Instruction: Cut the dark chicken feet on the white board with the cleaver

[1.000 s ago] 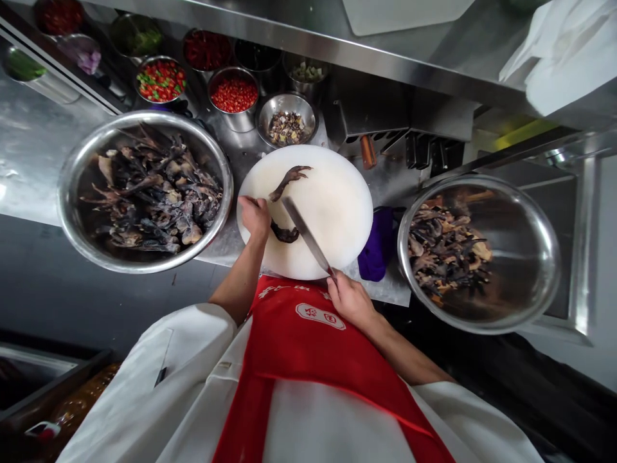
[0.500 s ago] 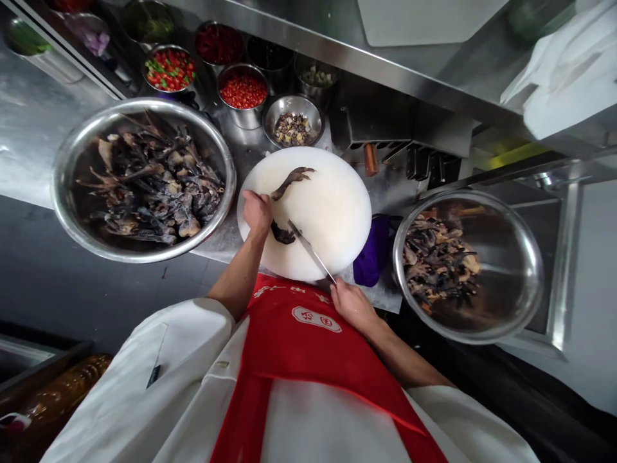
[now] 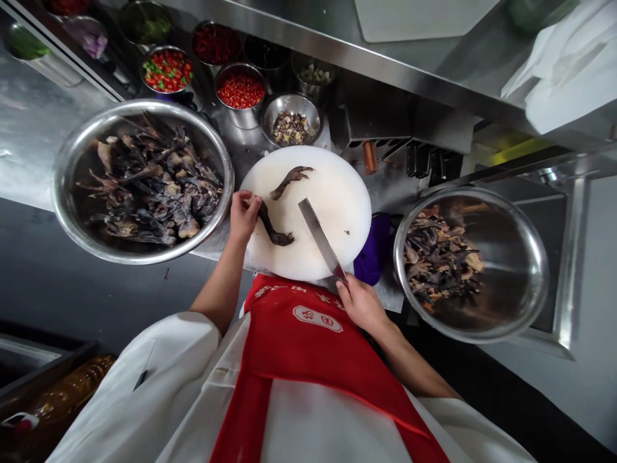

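Observation:
My left hand (image 3: 244, 215) is at the left edge of the round white cutting board (image 3: 332, 183). Its fingers pinch the upper end of a dark chicken foot (image 3: 276, 233), whose toes point right on the board. A second dark chicken foot (image 3: 290, 181) lies loose just above it. My right hand (image 3: 361, 300), at the board's near edge, is closed around the handle of a cleaver (image 3: 319, 235). The blade slants up and left over the board, apart from both feet. A small dark scrap (image 3: 347, 232) lies right of the blade.
A steel bowl (image 3: 62, 209) heaped with dark chicken feet stands left, another bowl (image 3: 533, 283) with dark pieces right. Behind are a small bowl (image 3: 315, 110), a pot of chopped red chilies (image 3: 241, 90) and a knife rack (image 3: 380, 119). A steel shelf (image 3: 385, 71) overhangs; purple cloth (image 3: 373, 251) lies beside the board.
My left hand has shifted left and slightly down, and the lower chicken foot shows more fully. The cleaver has swung up and right, away from that foot. A scrap now shows on the right.

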Action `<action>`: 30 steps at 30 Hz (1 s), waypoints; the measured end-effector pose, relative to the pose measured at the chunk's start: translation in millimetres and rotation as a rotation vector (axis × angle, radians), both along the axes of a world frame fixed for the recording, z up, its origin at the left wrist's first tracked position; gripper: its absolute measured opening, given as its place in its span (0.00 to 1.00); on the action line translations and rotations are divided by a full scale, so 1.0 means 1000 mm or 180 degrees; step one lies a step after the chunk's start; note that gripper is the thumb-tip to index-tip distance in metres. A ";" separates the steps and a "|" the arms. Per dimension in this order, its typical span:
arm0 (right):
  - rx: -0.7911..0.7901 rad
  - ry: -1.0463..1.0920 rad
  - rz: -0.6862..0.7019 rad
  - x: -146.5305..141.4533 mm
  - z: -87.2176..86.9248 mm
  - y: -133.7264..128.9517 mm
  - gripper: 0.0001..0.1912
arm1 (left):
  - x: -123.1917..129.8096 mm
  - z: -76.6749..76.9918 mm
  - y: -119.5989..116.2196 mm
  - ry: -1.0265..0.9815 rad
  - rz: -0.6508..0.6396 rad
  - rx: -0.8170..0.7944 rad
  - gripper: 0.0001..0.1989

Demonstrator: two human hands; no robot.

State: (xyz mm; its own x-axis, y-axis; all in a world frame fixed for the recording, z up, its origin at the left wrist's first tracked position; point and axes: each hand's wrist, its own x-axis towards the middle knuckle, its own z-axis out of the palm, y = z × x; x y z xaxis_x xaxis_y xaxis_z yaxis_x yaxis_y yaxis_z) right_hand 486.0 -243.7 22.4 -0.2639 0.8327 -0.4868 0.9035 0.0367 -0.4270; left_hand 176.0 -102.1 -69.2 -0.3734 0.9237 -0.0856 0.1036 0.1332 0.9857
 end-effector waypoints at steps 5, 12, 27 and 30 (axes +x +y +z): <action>-0.0490 0.0033 0.0082 -0.001 -0.010 -0.007 0.15 | -0.022 0.039 -0.028 -0.0151 -0.0989 -0.0073 0.19; -0.0174 -0.0049 0.0202 -0.006 -0.003 -0.009 0.17 | -0.019 0.051 -0.024 0.0234 -0.1337 -0.0197 0.19; -0.0321 -0.0016 -0.0254 0.005 -0.015 -0.003 0.15 | -0.017 0.052 -0.043 0.0264 -0.0884 0.0430 0.15; -0.0248 0.0294 -0.0480 0.001 -0.006 -0.004 0.15 | 0.006 0.059 -0.071 0.0970 -0.1404 0.0755 0.10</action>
